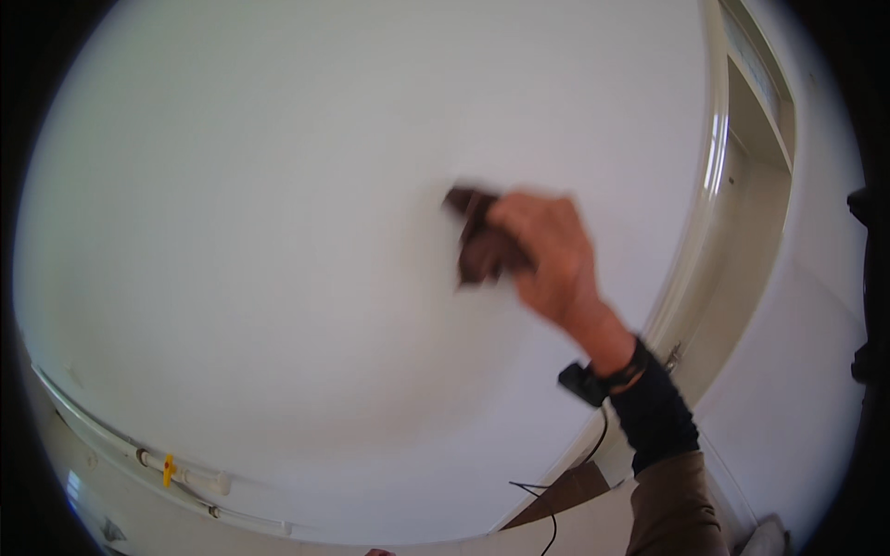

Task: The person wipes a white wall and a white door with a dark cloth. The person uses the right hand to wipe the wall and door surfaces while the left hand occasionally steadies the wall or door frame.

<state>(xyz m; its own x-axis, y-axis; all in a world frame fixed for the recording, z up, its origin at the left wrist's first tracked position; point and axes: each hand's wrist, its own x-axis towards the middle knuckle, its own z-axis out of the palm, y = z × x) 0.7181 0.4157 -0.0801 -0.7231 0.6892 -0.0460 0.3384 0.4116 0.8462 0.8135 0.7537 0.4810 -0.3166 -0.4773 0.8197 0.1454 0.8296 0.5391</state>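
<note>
My right hand (556, 257) grips a crumpled dark brown cloth (487, 254), bunched between the thumb and fingers. It is raised in front of a plain white wall (278, 208); the cloth is at or close to the wall surface, and blur hides whether they touch. A black band with a small box-shaped device (583, 383) sits around my right wrist, with a black cable (603, 434) hanging from it. Only a sliver of what looks like my left hand (380, 552) shows at the bottom edge, so its grip is hidden.
White pipes (97, 427) with a yellow valve handle (167, 470) run low along the wall at left. To the right stands a door frame (695, 236) with a cream door (737, 257). A brown threshold strip (563, 497) lies on the floor below it.
</note>
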